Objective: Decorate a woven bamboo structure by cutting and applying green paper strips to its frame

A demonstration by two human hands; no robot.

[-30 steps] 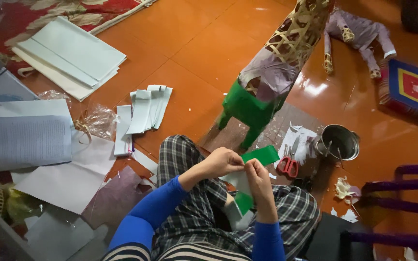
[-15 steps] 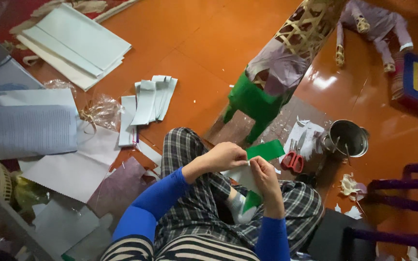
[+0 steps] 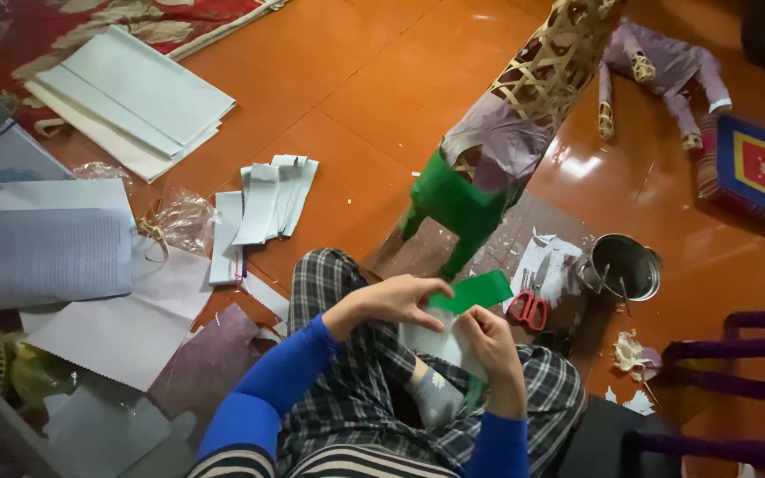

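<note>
I sit cross-legged on an orange tiled floor. My left hand (image 3: pixel 397 299) pinches the near end of a green paper strip (image 3: pixel 474 290) held over my lap. Just below it, my right hand (image 3: pixel 491 343) grips a white paper piece (image 3: pixel 434 341), with more green paper showing under that hand. In front of my knees stands a woven bamboo animal frame (image 3: pixel 524 97), partly covered in purple and green paper.
Red-handled scissors (image 3: pixel 529 305) lie on white paper beside a metal pot (image 3: pixel 623 265). Cut white strips (image 3: pixel 267 202) and stacks of paper sheets (image 3: pixel 126 97) lie to the left. A purple paper figure (image 3: pixel 661 66) and a colourful square mat (image 3: pixel 759 168) lie at far right.
My hands stay together over my lap with the green strip. The view has shifted slightly, so the floor items sit a little lower in the picture.
</note>
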